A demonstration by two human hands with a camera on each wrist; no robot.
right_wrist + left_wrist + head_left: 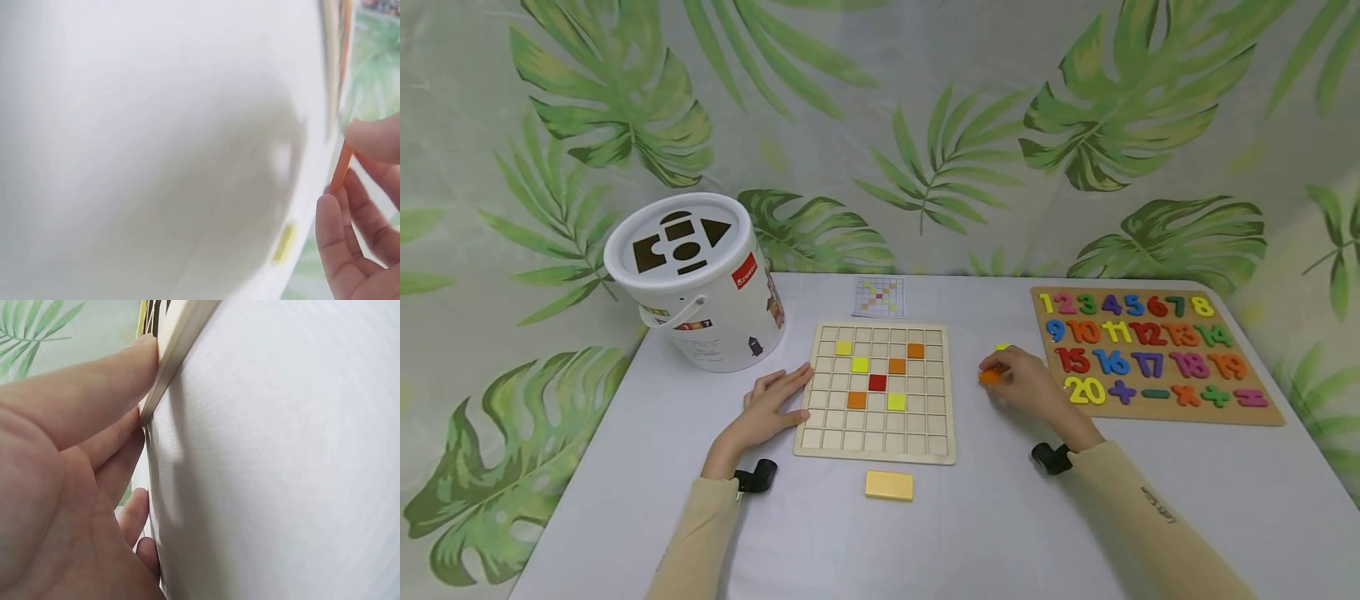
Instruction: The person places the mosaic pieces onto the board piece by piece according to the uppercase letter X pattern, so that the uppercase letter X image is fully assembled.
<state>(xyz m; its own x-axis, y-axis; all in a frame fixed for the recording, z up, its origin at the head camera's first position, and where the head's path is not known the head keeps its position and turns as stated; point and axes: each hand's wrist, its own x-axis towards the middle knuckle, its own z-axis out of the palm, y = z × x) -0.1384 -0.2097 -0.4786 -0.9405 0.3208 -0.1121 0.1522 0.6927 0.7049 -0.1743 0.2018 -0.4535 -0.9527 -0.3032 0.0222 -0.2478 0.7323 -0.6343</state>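
A wooden grid board [835,446] lies mid-table, with several yellow, orange and red square tiles in its cells, among them a red tile [877,382] near the centre. My left hand [769,408] rests at the board's left edge, fingers fairly straight; in the left wrist view its thumb and fingertips touch the wooden rim. To the right of the board, my right hand [1026,385] pinches an orange tile [342,165] between thumb and fingers, over the table. A yellow tile [1002,347] lies just beyond that hand, partly hidden by it.
A small pattern card [878,297] lies behind the board. A white lidded bucket [722,342] stands at the back left. On the right is a number puzzle board [1165,410] with coloured numerals. A pale yellow block [889,485] lies in front of the grid board.
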